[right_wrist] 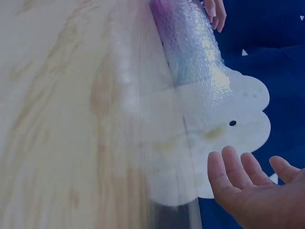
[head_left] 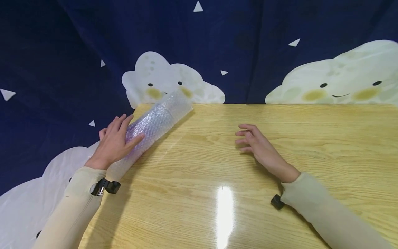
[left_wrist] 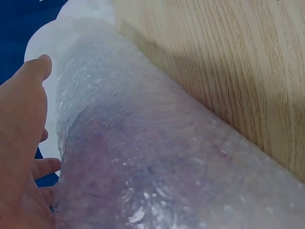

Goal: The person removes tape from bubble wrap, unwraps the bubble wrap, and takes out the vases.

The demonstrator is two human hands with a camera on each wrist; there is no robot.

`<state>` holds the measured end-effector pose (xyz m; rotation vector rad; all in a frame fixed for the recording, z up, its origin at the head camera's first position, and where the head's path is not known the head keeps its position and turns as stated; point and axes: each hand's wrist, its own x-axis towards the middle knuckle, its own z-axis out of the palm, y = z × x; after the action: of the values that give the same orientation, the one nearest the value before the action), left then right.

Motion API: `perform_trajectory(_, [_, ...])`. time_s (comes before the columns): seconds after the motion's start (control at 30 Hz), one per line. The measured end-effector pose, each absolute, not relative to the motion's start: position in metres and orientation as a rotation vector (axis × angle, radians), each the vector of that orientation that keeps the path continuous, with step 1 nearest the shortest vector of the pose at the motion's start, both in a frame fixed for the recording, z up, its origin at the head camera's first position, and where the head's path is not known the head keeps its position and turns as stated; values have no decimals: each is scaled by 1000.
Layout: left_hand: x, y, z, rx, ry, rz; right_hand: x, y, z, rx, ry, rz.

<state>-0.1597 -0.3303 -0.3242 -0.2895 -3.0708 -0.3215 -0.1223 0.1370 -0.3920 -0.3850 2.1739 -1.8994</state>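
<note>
A long roll of bubble wrap [head_left: 161,116] with purple colouring inside lies slantwise at the table's left edge. Its upper end overlaps the backdrop in the head view. My left hand [head_left: 115,140] rests at the roll's left side, thumb over its top, fingers fairly straight and spread. In the left wrist view, fingertips [left_wrist: 47,166] come right up to the wrap's side. My right hand [head_left: 256,141] is apart from the roll, over the middle of the table, fingers loosely bent and holding nothing. The right wrist view shows this hand [right_wrist: 252,186] palm up.
The wooden table [head_left: 280,138] reaches to a dark blue backdrop [head_left: 242,41] printed with clouds and triangles. A bright light reflection marks the table's front. Small black cameras sit on both wrists, over pale sleeves [head_left: 323,207].
</note>
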Motion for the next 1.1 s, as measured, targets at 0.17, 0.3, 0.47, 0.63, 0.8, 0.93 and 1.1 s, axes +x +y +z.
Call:
perform_trajectory(0.17, [-162,-329,-326,-303,-3085,-312,-128,124,-396,-377,2195,-1840])
perform_trajectory(0.3, [-163,-327,-327,-317,-3104,-310,-132,115,-397,-380,2193,-1836])
perform_trajectory(0.47, [-163,-328,-326,-306,-3122,-305,-137,102,-397,-353,2150,-1868])
perform_trajectory(0.63, [-164,-332,-326,-288,-3135,-292,-141,87,-397,-326,2087,-1910])
perform_trajectory(0.8, [-166,-334,-326,-273,-3160,-286,-143,75,-400,-332,2057,-1916])
perform_trajectory(0.93, [-167,-335,-326,-250,-3183,-298,-144,67,-403,-345,2044,-1918])
perform_trajectory(1.1, [-169,-338,-326,-258,-3187,-312,-146,58,-405,-300,2026,-1910])
